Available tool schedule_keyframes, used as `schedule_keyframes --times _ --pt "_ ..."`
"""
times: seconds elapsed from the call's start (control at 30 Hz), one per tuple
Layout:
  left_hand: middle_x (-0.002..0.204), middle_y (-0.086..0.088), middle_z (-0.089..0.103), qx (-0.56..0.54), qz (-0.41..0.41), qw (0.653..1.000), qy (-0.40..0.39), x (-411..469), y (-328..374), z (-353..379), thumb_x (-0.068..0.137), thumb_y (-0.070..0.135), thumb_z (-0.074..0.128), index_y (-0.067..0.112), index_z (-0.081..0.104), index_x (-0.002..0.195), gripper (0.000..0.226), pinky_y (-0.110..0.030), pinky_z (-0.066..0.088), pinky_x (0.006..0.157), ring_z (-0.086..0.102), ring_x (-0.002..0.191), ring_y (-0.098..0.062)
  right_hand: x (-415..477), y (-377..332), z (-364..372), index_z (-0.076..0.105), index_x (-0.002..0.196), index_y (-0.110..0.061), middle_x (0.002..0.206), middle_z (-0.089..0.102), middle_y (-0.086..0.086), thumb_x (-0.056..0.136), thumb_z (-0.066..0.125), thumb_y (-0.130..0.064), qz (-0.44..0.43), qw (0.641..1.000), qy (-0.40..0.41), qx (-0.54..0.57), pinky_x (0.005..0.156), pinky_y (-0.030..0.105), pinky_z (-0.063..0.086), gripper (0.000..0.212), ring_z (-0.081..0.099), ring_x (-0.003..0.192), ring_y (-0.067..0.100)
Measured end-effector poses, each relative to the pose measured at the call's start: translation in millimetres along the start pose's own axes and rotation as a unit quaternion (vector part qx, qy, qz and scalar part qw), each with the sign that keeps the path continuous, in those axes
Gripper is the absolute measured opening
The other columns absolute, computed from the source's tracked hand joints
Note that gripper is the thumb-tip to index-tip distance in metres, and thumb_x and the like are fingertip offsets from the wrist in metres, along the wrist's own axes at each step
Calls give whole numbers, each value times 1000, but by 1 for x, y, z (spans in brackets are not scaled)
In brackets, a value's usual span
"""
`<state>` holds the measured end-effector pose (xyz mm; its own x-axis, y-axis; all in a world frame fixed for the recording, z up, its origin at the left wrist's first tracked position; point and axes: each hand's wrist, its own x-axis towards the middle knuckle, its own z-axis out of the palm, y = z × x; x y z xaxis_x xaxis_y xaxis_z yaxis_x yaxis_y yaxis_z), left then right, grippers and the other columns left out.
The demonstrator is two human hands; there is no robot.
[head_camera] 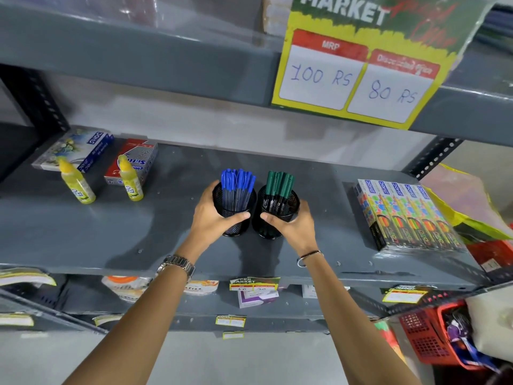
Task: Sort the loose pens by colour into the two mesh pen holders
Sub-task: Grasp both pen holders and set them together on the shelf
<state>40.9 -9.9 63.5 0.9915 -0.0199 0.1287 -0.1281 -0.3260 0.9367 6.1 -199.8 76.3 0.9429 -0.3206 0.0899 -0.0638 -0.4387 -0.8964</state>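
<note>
Two black mesh pen holders stand side by side on the grey shelf (111, 234). The left holder (236, 201) is full of several blue-capped pens (237, 180). The right holder (277, 229) carries several green-capped pens (279, 182). My left hand (212, 218) wraps around the left holder, thumb across its front. My right hand (293, 223) grips the right holder the same way. No loose pens lie on the shelf.
Two yellow bottles (77, 182) and two flat boxes (133, 159) stand at the shelf's left. A row of crayon boxes (405, 212) lies at the right. A price sign (361, 65) hangs from the shelf above. A red basket (433, 334) sits lower right.
</note>
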Motion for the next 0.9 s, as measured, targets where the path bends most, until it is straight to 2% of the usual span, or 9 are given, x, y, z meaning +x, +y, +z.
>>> schedule_keyframes --times 0.13,0.23,0.3,0.43,0.6,0.9 --pt "129 0 54 -9 2 1000 -2 -11 1 2 58 29 88 18 42 132 87 -30 39 99 51 116 -14 -10 1 -2 46 96 -39 111 62 -1 57 87 -36 6 1000 4 6 83 26 46 57 59 102 14" --pt "129 0 55 -20 -20 1000 -8 -19 1 1 53 39 87 20 40 133 94 -35 40 102 52 117 -14 -19 1 -4 45 96 -40 111 61 -1 56 87 -36 8 1000 6 10 85 26 46 58 59 103 14" --pt "129 1 55 -23 -28 999 -16 -25 3 1 50 46 83 23 40 132 96 -38 42 102 53 117 -14 -24 2 -6 45 101 -36 114 61 2 56 87 -39 12 1000 4 4 90 30 47 62 58 106 16" --pt "130 1 54 -19 -29 999 -20 -39 7 0 53 44 83 22 39 134 95 -40 41 102 51 118 -14 -33 3 -11 45 105 -28 115 60 2 57 86 -38 21 1000 -2 0 91 31 48 64 57 106 17" --pt "132 2 53 -18 -40 999 -28 -53 8 -3 48 56 80 25 36 136 102 -44 41 103 50 120 -14 -45 1 -15 48 115 -18 114 59 1 59 86 -33 23 1000 -10 4 85 23 43 69 56 103 13" --pt "132 5 52 -10 -33 999 -36 -62 10 -5 52 56 78 30 36 136 98 -44 41 103 49 120 -11 -55 0 -17 47 119 -19 118 59 1 60 86 -34 25 1000 -18 7 88 26 46 72 56 106 15"
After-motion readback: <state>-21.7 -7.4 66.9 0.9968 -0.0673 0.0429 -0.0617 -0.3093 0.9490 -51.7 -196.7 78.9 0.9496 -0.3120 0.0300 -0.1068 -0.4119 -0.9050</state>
